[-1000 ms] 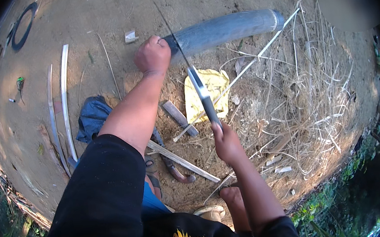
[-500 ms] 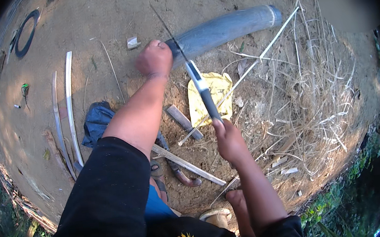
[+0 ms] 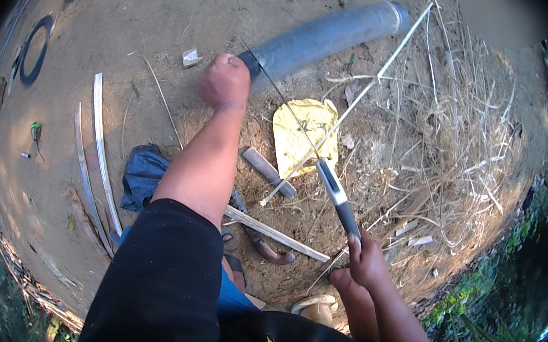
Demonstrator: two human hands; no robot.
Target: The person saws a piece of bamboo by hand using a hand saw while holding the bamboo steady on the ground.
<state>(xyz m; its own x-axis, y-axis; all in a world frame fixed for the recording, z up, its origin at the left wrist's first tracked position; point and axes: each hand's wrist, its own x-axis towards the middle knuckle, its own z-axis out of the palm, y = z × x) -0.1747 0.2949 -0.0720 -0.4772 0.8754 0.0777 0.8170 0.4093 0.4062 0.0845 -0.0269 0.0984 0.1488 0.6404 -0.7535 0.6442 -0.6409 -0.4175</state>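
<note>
My left hand (image 3: 225,82) is clenched on the near end of a long grey tube (image 3: 330,35) that lies on the dirt, running away to the upper right. In my right hand (image 3: 365,259) is the dark handle of a long knife (image 3: 338,201). Its thin blade runs up and to the left, and its tip reaches the tube's end beside my left hand. A yellow sheet (image 3: 303,131) lies on the ground under the blade.
Dry grass and stalks (image 3: 463,131) are heaped on the right, crossed by a long pale cane (image 3: 372,84). Two curved pale strips (image 3: 102,155) and a dark blue cloth (image 3: 141,178) lie left. Short wood pieces (image 3: 267,171), a flat stick (image 3: 274,234), a black ring (image 3: 34,49).
My right hand has drawn the knife handle down and toward me, so the blade now shows thin and edge-on. My left hand stays on the tube's end.
</note>
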